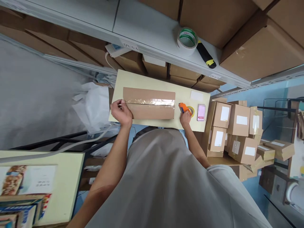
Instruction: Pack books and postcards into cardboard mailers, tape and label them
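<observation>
A long cardboard box (pixel 149 112) lies on the pale yellow tabletop (pixel 142 79), with a strip of clear packing tape (pixel 149 102) along its middle seam. My left hand (pixel 121 113) is at the box's left end, fingers curled at the end of the tape strip; whether they pinch the tape is too small to make out. To the right of the box, my right hand (pixel 185 118) grips an orange tape dispenser (pixel 184 107) with a yellowish roll on it. The dispenser rests on or just above the table, apart from the box.
A phone (pixel 201 112) and a white paper slip (pixel 196 95) lie at the table's right. Above, a grey shelf (pixel 156 34) carries a tape roll (pixel 187 41), a box cutter (pixel 206 54) and large cartons. Labelled boxes (pixel 239 118) are stacked at right; white plastic bags (pixel 95 101) hang at left.
</observation>
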A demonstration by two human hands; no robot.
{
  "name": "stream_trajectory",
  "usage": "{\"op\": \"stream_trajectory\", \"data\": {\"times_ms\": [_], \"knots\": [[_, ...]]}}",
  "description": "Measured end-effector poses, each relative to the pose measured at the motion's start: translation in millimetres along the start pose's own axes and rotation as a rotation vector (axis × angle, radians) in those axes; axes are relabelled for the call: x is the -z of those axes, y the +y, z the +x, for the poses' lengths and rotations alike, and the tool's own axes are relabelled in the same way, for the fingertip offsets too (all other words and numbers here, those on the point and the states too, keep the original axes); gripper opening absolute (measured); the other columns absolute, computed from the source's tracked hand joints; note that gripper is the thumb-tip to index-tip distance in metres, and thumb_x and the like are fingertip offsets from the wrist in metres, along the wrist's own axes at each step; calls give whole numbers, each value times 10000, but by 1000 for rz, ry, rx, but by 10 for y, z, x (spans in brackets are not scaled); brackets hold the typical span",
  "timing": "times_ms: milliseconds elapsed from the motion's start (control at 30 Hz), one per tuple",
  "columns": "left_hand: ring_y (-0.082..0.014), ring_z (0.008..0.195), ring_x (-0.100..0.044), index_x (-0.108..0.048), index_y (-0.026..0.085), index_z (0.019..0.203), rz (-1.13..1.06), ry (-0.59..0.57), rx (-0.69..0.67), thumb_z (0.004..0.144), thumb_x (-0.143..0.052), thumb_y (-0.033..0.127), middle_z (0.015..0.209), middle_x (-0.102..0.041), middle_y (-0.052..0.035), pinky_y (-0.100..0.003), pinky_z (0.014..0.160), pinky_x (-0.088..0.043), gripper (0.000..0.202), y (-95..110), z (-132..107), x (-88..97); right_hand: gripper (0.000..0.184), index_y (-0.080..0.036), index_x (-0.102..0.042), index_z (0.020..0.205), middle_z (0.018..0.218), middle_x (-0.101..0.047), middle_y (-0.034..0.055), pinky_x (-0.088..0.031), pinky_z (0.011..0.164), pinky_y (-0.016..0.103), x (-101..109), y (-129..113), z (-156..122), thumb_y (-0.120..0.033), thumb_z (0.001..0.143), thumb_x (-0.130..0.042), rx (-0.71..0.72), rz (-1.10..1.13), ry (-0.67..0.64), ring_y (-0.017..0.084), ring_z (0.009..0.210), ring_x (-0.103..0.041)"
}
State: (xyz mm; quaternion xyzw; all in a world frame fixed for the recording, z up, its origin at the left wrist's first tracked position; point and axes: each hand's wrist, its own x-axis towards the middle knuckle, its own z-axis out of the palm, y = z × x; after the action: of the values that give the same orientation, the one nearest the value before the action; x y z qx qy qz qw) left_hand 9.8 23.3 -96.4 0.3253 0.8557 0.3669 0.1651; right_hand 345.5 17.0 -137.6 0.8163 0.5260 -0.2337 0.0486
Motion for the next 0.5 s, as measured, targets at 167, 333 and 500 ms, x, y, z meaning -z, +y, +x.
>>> {"op": "stream_trajectory", "data": {"times_ms": [167, 333, 500], "knots": [[-288, 1251, -667, -632, 182, 1156, -17, -58, -47, 1012, -775, 289, 1264, -680, -130, -440, 1202, -497, 230, -27, -52, 28, 606, -17, -562, 1555, 1465, -717, 324, -529, 1167, 493, 259, -204, -165, -467, 1196, -374, 180, 236, 138, 382, 1380, -697], [-391, 1393, -601, -559, 167, 1249, 5, -140, -71, 737, -1048, 440, 1355, -631, -176, -536, 1286, -448, 759, -54, -84, -34, 1172, 54, -355, 1717, 1591, -611, 384, -556, 1186, 540, 152, -875, -382, -893, 1041, -494, 249, 335, 167, 468, 1498, -629], [-407, 1349, -633, -559, 200, 1179, -71, -152, -72, 743, -1035, 441, 1310, -653, -175, -564, 1262, -479, 689, -148, -12, -95, 1172, 71, -361, 1724, 1610, -579, 396, -543, 1212, 556, 45, -1076, -385, -869, 1043, -523, 206, 316, 265, 469, 1528, -583]]}}
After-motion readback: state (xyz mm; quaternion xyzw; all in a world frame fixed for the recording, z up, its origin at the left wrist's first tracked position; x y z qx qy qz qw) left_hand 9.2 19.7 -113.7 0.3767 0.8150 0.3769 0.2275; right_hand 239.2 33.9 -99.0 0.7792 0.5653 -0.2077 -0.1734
